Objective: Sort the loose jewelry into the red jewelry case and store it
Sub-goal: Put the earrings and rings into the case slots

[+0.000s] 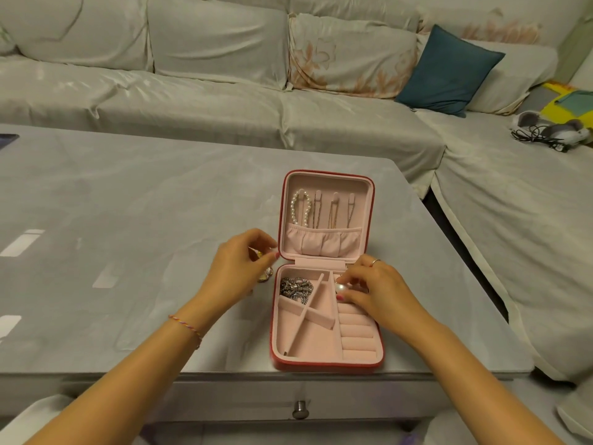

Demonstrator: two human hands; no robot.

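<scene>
Red jewelry case (327,364) lies open flat near the counter's (128,194) near right edge, lid part pointing to the far edge. Task looks well along, not finished.

Done so far, judging by layout: pearl strand (301,208) hangs on the leftmost lid hook, thin chains (333,215) hang on the other hooks, ends tucked into the gathered lid pocket (322,240). Silver chain pile (295,288) sits in the far left compartment of the base. Loose dividers (309,311) lie crooked across the middle compartments, which are otherwise bare. Ring rolls (357,332) along the right side look mostly unfilled.

In hand now: right hand (382,293) is over the far right part of the base, fingertips pinching a round pearl piece (340,288), probably an earring or ring, placing it at the top of the ring rolls. Left hand (237,268) hovers just beside the case's left edge, fingers curled around a small gold-toned item (255,252); exact item too small to tell. Another small gold piece (265,277) lies on the counter just under that hand, touching or nearly touching the case side.

Left: seat the pearl piece, put in the two gold items, likely straighten dividers, close and zip the case, store it. Storage place not shown.
</scene>
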